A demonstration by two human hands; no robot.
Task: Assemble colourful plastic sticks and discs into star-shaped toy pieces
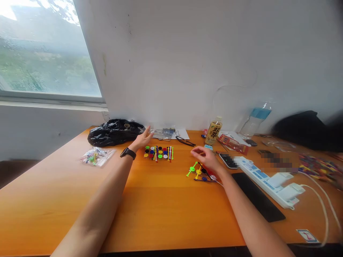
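I have my left hand beside the far left corner of the disc rows, fingers parted wide. Right of the rows, my right hand curls narrow; I can't tell its hold. Arrow spinners lie just this side of those fingers.

Both our bare forearms reach forward, set apart
Our left grip has fingers straightened and parted; our right grip angles inward, its fingers loosely curved
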